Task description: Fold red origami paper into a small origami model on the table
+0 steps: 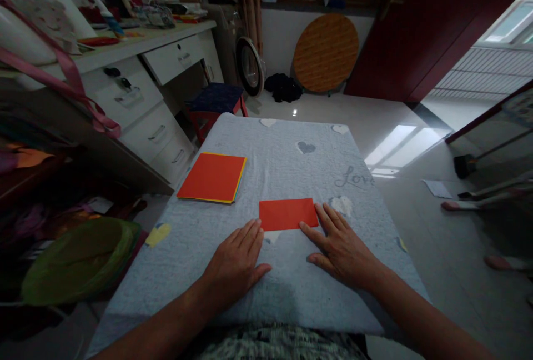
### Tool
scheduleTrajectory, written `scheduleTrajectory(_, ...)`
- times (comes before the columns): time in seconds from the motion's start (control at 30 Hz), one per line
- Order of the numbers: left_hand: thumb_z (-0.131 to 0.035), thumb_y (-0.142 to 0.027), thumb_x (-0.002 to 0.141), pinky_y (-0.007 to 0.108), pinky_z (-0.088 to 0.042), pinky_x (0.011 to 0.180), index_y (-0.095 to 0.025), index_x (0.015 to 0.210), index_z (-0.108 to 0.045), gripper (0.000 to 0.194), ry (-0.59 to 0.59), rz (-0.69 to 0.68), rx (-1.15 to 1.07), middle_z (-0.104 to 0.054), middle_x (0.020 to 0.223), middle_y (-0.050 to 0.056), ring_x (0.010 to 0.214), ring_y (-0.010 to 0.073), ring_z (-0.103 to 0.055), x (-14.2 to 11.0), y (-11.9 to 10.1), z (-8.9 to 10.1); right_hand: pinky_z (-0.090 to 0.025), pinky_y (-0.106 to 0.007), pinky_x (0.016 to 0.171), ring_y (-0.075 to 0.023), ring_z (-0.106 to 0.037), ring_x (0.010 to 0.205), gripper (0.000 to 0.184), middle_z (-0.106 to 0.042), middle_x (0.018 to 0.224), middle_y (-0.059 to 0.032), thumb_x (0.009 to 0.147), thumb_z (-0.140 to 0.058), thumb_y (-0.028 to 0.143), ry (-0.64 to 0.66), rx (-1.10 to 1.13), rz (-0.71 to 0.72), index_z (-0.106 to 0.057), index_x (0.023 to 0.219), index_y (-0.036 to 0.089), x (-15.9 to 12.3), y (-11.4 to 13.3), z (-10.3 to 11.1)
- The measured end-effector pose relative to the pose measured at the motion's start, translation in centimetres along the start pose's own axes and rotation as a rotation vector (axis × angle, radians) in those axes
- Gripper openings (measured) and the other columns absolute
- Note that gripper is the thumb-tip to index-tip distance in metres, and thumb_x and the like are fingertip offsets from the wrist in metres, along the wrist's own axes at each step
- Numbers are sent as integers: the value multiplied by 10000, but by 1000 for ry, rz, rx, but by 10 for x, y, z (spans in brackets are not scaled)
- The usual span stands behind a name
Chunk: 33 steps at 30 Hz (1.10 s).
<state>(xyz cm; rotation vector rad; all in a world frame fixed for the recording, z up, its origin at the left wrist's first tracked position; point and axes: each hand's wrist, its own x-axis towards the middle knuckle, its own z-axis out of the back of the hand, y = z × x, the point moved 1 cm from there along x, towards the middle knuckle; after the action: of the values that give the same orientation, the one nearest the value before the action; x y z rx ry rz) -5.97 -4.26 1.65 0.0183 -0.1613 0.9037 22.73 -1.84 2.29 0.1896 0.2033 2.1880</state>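
Left hand (pixel 234 257), right hand (pixel 340 246) spread loose, touching smooth red paper rectangle (pixel 285 214), crinkled grey cloth (pixel 283 168) beneath

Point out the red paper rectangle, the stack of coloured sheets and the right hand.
Red paper rectangle (pixel 286 215), head view: centre of its face.
Stack of coloured sheets (pixel 213 178), head view: top sheet's middle.
Right hand (pixel 340 246), head view: its back.
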Motion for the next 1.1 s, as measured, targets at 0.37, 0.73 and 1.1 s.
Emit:
scheduleTrajectory(0.37, -550, -406, 924, 477, -533, 982, -56, 1225, -619, 467, -64, 1, 40, -611, 1326, 263, 1239, 366, -596, -3, -1, -1, -302, -667, 1110, -436, -155, 1490, 627, -130, 1661, -72, 875, -678, 468, -32, -75, -66, -461, 1457, 385, -30, -29, 1)
scheduleTrajectory(0.73, -587, -323, 866, 488, -483, 1043, -145, 1353, -455, 535, -163, 230, -263, -599, 1328, 174, 1230, 314, -578, 23, 22, 6, -525, -478, 958, -286, -646, 1123, 492, -673, 1233, -146, 875, -596, 313, -144, 241, -265, -563, 1350, 188, 22, -31, 17)
scheduleTrajectory(1.1, -715, -317, 778, 546, -340, 1129, -199, 1460, -366, 774, -61, 233, -393, -498, 1440, 152, 1379, 351, -397, 79, 23, 4, -460, -258, 603, -148, -585, 647, 114, -626, 696, 19, 796, -552, 210, -223, 780, -403, -644, 864, 198, 63, -32, 0)
